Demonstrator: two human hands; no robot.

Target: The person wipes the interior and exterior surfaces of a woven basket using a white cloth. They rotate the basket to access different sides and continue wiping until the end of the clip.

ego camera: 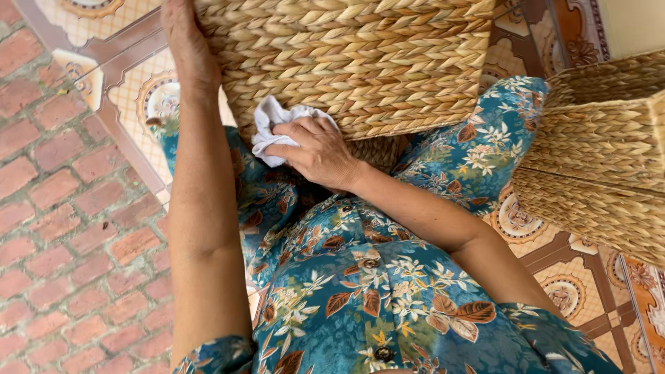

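Woven basket [360, 62] rests on the person's lap, tilted toward the camera; right hand [318, 149] is closed around a white cloth [273, 125], pressing it to the basket's lower edge. Left hand [183, 38] lies flat on the basket's left side, grip hidden. Judgement: wiping goes best along the weave, with the left hand bracing; a second basket [603, 152] stands right of it
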